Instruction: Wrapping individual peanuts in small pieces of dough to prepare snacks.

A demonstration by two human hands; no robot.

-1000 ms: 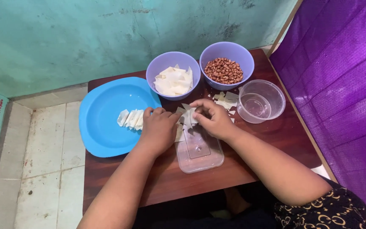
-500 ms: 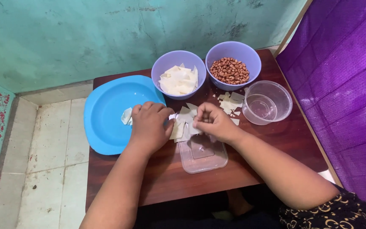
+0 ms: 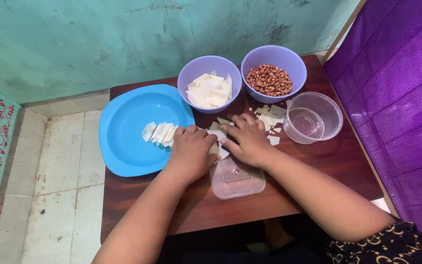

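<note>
Head view: both hands press a pale wrapper piece (image 3: 217, 142) at the frame's centre, just above the clear flat lid (image 3: 237, 178).

Left hand (image 3: 191, 152) lies curled, knuckles up, with its fingertips on the wrapper; right hand (image 3: 246, 138) has its fingers drawn together on the wrapper's other edge. A good fold wants even pressure from both sides and a tight seam. The wrapper's long axis seems to run from upper left to lower right, though the fingers hide most of it. Folded pieces (image 3: 159, 133) sit in the blue plate (image 3: 123, 142) on the desk (image 3: 318, 161).
</note>
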